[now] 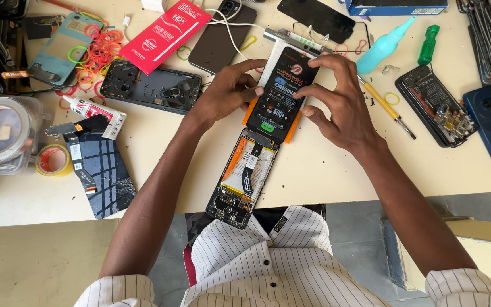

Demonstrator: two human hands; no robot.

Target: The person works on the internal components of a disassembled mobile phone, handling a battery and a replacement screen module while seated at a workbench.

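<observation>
**New screen held over open phone, both hands on it**

Left hand (228, 91): fingers curled, grip pinching the left edge of the screen (282, 94), thumb on its face. Right hand (336, 99): fingers spread, tips pressing the top and right edge. Screen lies flat on the desk (325, 165), just above the open phone (244, 177) and touching its upper end; orange tabs show under its lower corners.

Risks, judged:
- Thin glass panel under uneven fingertip pressure could crack or flex at a corner.
- Any slide sideways could strain a flex cable, if one joins screen to phone; the joint is hidden.
- The phone's lower end overhangs the desk edge above the lap; a nudge could tip it off.
- The desk is cluttered; grit could get under the panel.

Materials: screen glossy black, rectangular, covered by a printed film. Phone a dark frame showing battery and board, matt. Left of it, a cracked panel (104, 173), dull and splintered. Glue tube (93, 112), soft, white. Rubber bands (96, 46), thin coloured loops. Teal bottle (383, 46), smooth plastic with a tapered nozzle.
</observation>
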